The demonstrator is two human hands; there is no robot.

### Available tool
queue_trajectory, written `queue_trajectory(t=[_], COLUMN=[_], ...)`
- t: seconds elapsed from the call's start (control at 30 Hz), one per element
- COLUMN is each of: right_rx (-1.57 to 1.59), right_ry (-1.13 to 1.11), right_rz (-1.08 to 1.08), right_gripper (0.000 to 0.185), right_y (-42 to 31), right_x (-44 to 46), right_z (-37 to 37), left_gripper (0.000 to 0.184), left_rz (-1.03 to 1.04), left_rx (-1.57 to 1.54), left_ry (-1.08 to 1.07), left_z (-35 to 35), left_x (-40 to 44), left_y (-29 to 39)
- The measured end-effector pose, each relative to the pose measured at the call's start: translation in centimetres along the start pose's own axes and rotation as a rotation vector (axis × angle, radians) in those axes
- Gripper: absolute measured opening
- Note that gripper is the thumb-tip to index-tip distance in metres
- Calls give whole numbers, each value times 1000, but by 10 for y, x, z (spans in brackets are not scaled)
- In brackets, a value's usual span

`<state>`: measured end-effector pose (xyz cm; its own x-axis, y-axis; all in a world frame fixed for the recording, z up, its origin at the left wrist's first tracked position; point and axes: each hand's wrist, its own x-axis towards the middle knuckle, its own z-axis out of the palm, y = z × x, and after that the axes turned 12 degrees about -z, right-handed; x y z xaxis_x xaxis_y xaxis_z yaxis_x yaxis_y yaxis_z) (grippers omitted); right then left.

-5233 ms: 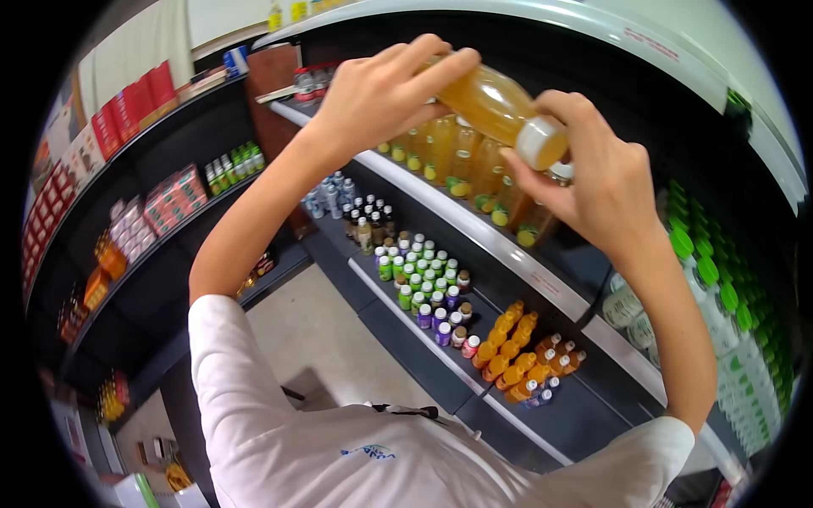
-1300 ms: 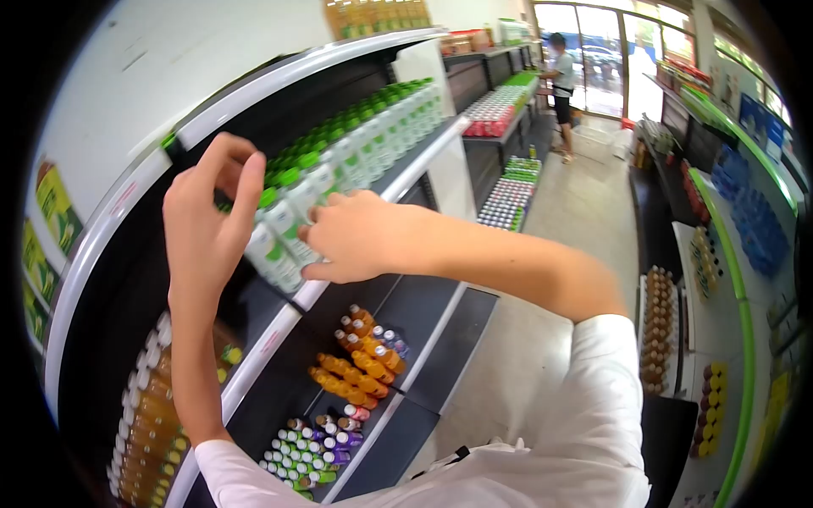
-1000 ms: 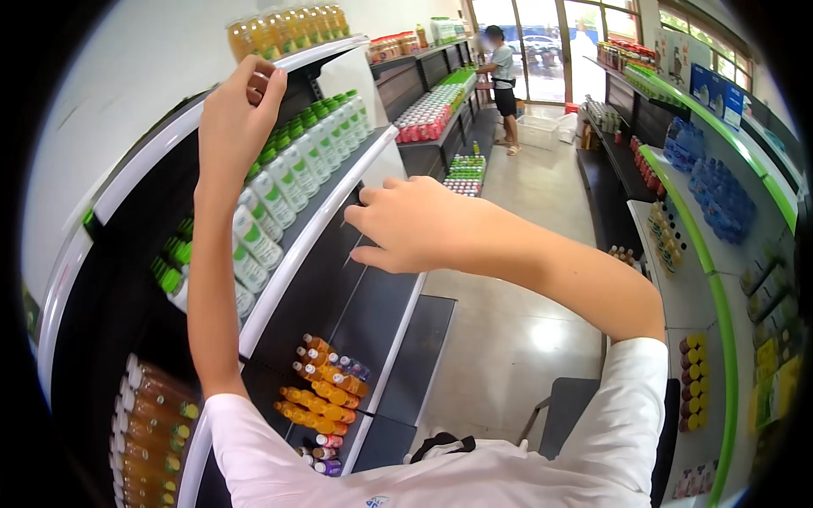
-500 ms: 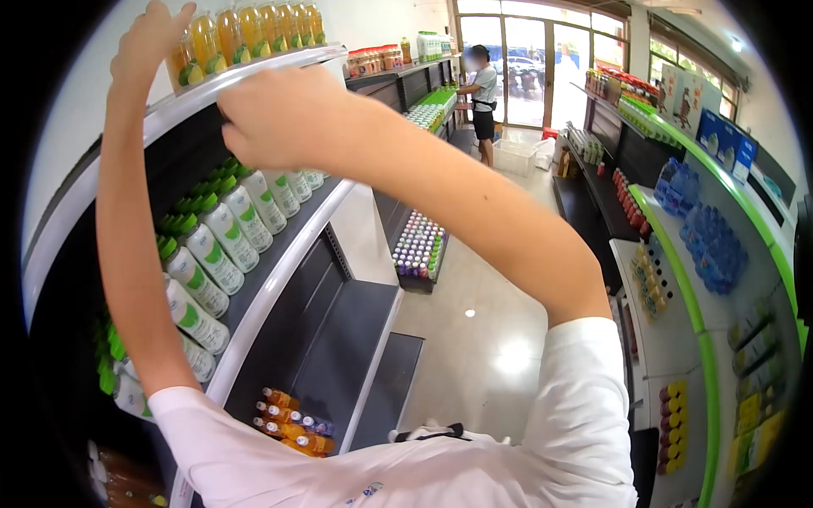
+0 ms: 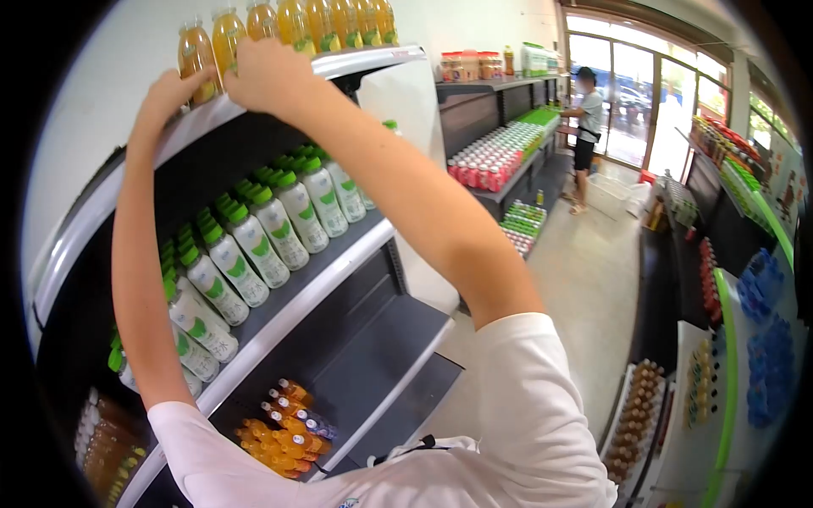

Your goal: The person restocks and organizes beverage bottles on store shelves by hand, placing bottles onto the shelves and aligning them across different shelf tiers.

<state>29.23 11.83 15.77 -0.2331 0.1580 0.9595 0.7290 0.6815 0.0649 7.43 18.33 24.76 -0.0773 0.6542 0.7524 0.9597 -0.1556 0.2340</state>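
Observation:
On the top shelf, a row of clear bottles of yellow drink stands upright with fruit pictures low on the labels. My left hand is at the lower part of the leftmost bottle, its thumb across the front and its other fingers mostly hidden. My right hand is curled in front of the neighbouring bottles, close to the base of the leftmost one. Its fingertips are turned away, so what they grip cannot be seen. Below my forearms, white bottles with green caps fill the middle shelf.
Orange drink bottles stand on a lower shelf. More stocked shelving lies ahead, where another person stands near the glass doors. A white crate sits on the floor. Shelves with blue packs line the right side.
My view has turned left. My left hand has come down from the upper part of the leftmost bottle to its base. The right hand has moved up to the bottles, close to the left.

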Motion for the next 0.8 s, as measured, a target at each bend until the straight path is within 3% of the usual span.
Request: queue_trajectory(t=[0.03,0.07,0.2,0.27,0.33,0.4,0.43,0.53,0.6,0.73,0.8], right_rx=[52,79,287,430,467,594,440,627,693,717,671], right_ry=[36,60,76,205,217,305,449,588,638,503,685], right_rz=[-2,-13,53,94,110,41,-36,-113,-200,-435,-599], right_gripper=[47,47,58,62,65,68,52,45,43,41,37], right_y=[0,-1,-4,-3,-3,-5,-8,-26,-45,-113,-147], right_x=[2,6,24,25,23,14,18,19,15,-40,-65], right_z=[6,10,-1,-12,-37,-61,-56,-67,-79,-76,-71], left_gripper=[78,76,64,59,51,43,46,50,53,51,52], left_rz=[1,20,-45,-49,282,276,224,305,279,370,369], left_rx=[-13,20,147,188,56,76,99,98,163,250,273], left_ry=[-23,158,324,385,651,743,723,711,721,749,783], left_z=[1,-1,-6,-9,-21,-31,-38,-59,-72,-90,-101], left_x=[-5,-30,-43,-59,-74,-94,-102,-115,-123,-168,-207], left_y=[1,12,29,43,53,77,85,82,46,-18,-26])
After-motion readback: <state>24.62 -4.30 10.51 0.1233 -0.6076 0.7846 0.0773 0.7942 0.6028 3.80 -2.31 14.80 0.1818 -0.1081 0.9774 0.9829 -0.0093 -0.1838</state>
